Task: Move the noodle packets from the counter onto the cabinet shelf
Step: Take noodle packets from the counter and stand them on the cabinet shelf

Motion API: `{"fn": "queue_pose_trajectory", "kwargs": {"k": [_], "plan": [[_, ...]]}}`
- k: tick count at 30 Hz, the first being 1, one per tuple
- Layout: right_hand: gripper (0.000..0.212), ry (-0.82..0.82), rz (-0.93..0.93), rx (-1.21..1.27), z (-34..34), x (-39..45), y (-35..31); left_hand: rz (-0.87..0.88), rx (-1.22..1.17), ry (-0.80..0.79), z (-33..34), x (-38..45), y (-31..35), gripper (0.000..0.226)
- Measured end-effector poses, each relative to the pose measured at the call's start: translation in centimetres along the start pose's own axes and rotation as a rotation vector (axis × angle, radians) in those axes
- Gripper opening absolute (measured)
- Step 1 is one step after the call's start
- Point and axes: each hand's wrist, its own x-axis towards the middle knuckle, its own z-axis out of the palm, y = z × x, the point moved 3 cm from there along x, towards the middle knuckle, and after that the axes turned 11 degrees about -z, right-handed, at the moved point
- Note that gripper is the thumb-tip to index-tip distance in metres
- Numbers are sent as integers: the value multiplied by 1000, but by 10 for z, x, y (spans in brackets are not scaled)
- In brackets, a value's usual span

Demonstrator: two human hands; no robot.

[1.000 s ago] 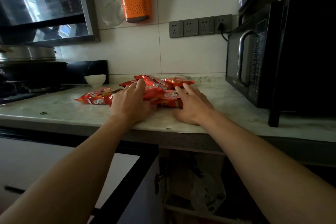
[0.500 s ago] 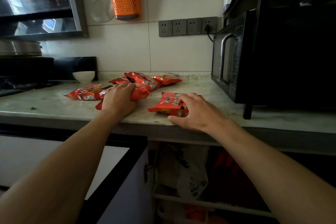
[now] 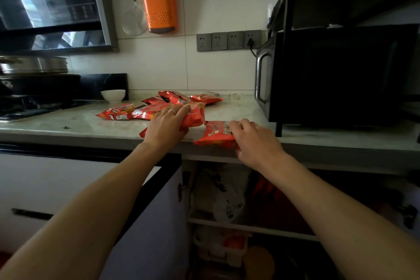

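Observation:
Several red noodle packets (image 3: pixel 127 113) lie in a loose pile on the marble counter (image 3: pixel 75 124). My left hand (image 3: pixel 167 126) is closed on one packet (image 3: pixel 195 116) at the pile's near side. My right hand (image 3: pixel 254 140) grips a separate packet (image 3: pixel 214 134) that juts over the counter's front edge. Below the counter the cabinet stands open, and its shelf (image 3: pixel 252 228) holds plastic bags and dim items.
A black microwave (image 3: pixel 336 75) on a rack fills the right side of the counter. A small white bowl (image 3: pixel 113 95) and a stove with pots (image 3: pixel 34 79) sit at the left. The open cabinet door (image 3: pixel 154 200) juts toward me beneath my left arm.
My right hand has dragged one packet away from the pile to the counter's front edge. My left hand has closed on another packet and pulled it nearer.

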Motion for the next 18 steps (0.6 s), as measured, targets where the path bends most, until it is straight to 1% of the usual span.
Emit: {"fn": "queue_pose_trajectory", "kwargs": {"k": [1,3,4,6,8,10,12,14,18], "plan": [[52,22,1,2,-7,-10,1,3,-50,24,-9,-10,11,67],[47,89,40,59,-19,-28,5,-48,-207,86,-22,-29,28,64],[46,123,82,113,-26,-40,10,-98,-331,118,-29,-41,38,61],[46,216,178,250,-41,-69,19,-220,-666,174,-45,-67,60,50],[48,340,268,398,-54,-102,24,-316,-990,197,-59,-96,81,38],[46,452,323,517,-60,-140,23,-366,-1166,169,-66,-127,100,33],[35,521,388,608,-63,-186,18,-395,-1309,102,-63,-161,118,32],[21,538,470,700,-58,-224,15,-428,-1409,19,-52,-189,130,31],[22,510,649,858,-31,-276,15,-543,-1530,-152,-16,-223,155,27]]}}
